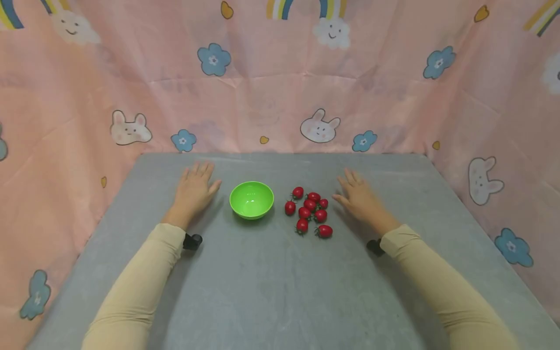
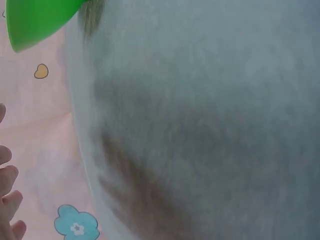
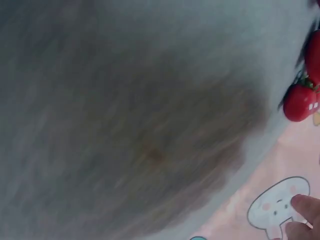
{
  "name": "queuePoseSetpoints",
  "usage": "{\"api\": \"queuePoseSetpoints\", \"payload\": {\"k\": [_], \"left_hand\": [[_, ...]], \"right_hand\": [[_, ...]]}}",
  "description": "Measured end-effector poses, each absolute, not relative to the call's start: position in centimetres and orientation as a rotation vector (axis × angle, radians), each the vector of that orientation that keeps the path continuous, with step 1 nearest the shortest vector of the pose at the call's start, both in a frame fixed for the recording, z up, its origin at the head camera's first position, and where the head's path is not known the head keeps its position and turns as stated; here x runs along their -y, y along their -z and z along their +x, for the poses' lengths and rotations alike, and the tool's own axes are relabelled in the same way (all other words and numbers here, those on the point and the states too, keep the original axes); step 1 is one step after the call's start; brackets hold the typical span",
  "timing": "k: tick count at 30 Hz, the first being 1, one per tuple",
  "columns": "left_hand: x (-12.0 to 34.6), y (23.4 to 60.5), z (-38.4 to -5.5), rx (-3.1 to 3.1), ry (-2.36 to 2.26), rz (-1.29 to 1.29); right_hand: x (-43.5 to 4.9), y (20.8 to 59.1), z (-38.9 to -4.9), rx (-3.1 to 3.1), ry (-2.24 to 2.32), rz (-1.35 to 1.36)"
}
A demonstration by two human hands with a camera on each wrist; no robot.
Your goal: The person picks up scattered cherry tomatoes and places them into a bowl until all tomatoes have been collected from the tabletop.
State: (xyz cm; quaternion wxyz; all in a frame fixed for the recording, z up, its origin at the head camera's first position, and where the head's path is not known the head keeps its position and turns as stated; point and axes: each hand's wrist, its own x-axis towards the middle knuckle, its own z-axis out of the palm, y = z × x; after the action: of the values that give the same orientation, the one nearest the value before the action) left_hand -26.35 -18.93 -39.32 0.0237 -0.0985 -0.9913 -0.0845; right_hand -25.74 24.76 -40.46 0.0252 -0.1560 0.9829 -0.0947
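A bright green bowl (image 1: 251, 200) stands upright on the grey table, and its inside looks bare. Just right of it lie several small red cherry tomatoes (image 1: 305, 213) with green stems, loosely grouped. My left hand (image 1: 192, 191) hovers left of the bowl, fingers spread, touching nothing. To the right of the tomatoes is my right hand (image 1: 360, 201), fingers extended, slightly blurred and apart from them. The left wrist view catches part of the bowl (image 2: 40, 20) and some fingertips (image 2: 7, 177). In the right wrist view, a tomato (image 3: 300, 102) shows at the right edge.
The grey table (image 1: 271, 287) runs from the front to a pink patterned cloth (image 1: 262, 97) hanging behind it and at both sides. A small black device (image 1: 192, 241) sits at the left wrist, and another black device (image 1: 375, 247) at the right wrist.
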Motion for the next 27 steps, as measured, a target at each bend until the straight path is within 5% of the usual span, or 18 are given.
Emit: {"api": "queuePoseSetpoints", "payload": {"k": [27], "left_hand": [[16.9, 41.1, -25.5, 3.048, 1.072, -0.18]], "right_hand": [[-23.2, 40.7, -24.1, -2.768, 0.967, -0.239]]}}
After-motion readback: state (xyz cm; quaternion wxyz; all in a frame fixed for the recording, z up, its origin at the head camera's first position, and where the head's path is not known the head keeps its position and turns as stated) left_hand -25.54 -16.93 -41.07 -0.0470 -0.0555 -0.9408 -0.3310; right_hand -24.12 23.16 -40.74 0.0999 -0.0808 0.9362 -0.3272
